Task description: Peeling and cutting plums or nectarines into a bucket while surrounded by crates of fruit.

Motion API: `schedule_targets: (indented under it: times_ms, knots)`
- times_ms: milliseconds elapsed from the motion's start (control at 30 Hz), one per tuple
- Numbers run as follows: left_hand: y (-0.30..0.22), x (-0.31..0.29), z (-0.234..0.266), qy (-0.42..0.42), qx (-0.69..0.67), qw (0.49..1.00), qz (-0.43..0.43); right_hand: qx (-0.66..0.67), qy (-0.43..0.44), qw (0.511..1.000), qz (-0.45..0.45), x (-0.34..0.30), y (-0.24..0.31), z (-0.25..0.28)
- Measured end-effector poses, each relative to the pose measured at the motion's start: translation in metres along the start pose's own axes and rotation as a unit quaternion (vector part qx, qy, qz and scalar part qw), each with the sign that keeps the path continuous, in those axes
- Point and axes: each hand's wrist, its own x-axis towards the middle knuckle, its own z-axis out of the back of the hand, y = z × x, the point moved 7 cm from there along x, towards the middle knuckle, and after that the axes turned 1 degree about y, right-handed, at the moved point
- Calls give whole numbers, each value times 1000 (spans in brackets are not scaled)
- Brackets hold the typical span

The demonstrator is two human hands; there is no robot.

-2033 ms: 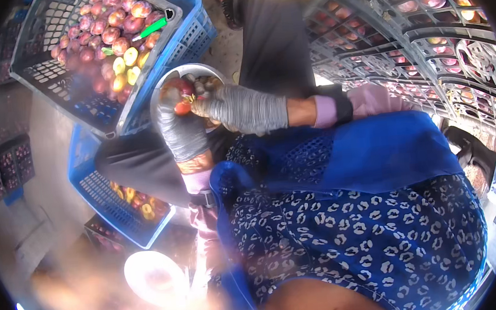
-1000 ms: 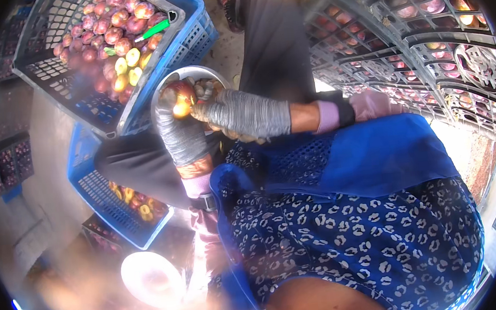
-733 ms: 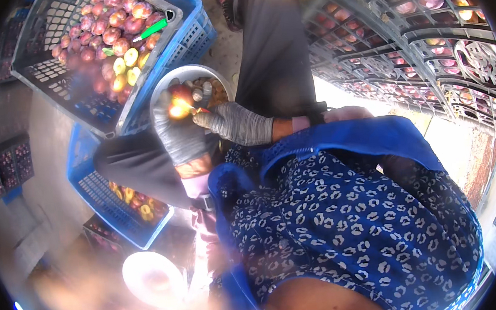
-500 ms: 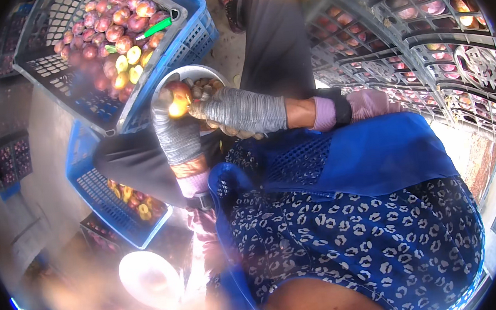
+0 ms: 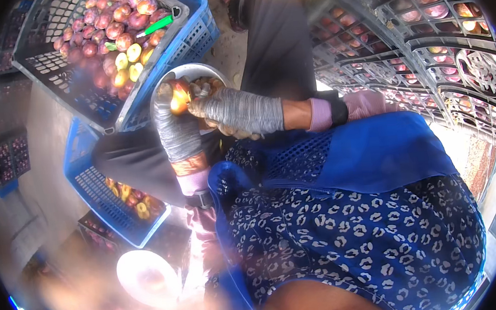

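A red and yellow plum [image 5: 180, 98] sits in the fingers of my left hand [image 5: 176, 132], which wears a grey work glove and is closed around it. My right hand [image 5: 244, 113], gloved the same way, is curled shut right against the plum's side. What lies in its fingers is hidden. Both hands are over a white bucket [image 5: 196, 70], whose inside is mostly covered by them. A grey crate [image 5: 65, 23] at the upper left holds whole red plums [image 5: 115, 29], several yellow cut ones [image 5: 121, 61] and a green-handled knife [image 5: 157, 25].
Under the grey crate stands a blue crate [image 5: 200, 30]. Another blue crate [image 5: 147, 234] with cut plums [image 5: 135, 200] is at my left. Stacked dark crates [image 5: 391, 33] of plums rise on the right. A white round object [image 5: 148, 277] glares at the lower left.
The plum has turned slightly in my left hand, its bright patch shifting. Both hands keep nearly the same place, and the view has moved a little.
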Motion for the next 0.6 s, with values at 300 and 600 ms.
schedule_targets:
  times_ms: [300,600]
  knots:
    - [38,22,12,-22,-165,978,124,-304,-217,873,314,32,-23,15]
    - [-8,16,41,-38,-193,977,85,-152,-153,973,80,-40,3,32]
